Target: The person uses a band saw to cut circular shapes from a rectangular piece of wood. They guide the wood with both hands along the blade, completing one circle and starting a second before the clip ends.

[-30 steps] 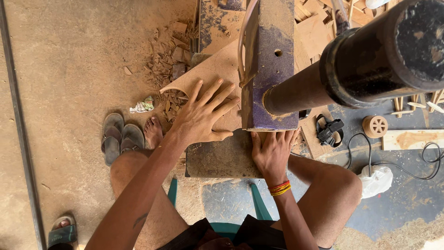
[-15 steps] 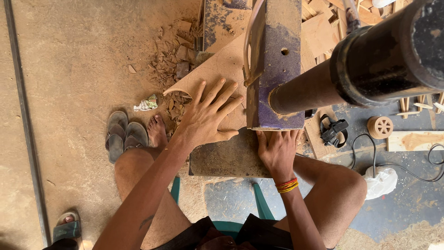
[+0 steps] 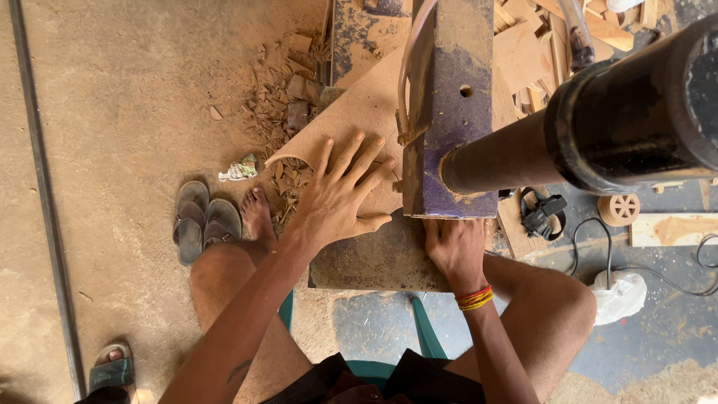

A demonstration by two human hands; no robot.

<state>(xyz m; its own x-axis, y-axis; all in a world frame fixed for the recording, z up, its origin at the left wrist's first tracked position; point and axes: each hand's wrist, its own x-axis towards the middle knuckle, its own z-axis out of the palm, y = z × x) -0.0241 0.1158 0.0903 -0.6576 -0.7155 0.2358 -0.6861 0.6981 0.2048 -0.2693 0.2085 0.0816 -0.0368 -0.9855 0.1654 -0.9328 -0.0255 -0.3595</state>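
My left hand point(image 3: 340, 196) lies flat with fingers spread on a thin plywood sheet point(image 3: 351, 120) that rests on a dusty machine table point(image 3: 374, 258). A curved cut runs through the sheet near my fingertips. My right hand point(image 3: 454, 245) presses on the sheet's near edge, partly tucked under the purple metal housing point(image 3: 449, 112) of the saw. Coloured bangles point(image 3: 473, 298) circle my right wrist. A thick dark pipe point(image 3: 598, 131) juts from the housing toward the camera and hides what lies behind it.
Wood offcuts point(image 3: 288, 90) litter the sandy floor at the left. A pair of grey sandals point(image 3: 202, 221) lies beside my bare foot point(image 3: 258, 213). Another person's sandalled foot point(image 3: 112, 370) shows at bottom left. A wooden wheel point(image 3: 618, 209), a black clamp point(image 3: 542, 215) and a cable lie at right.
Both hands hold nearly the same places on the sheet; the sheet has shifted slightly at the saw. The camera view has drifted a little.
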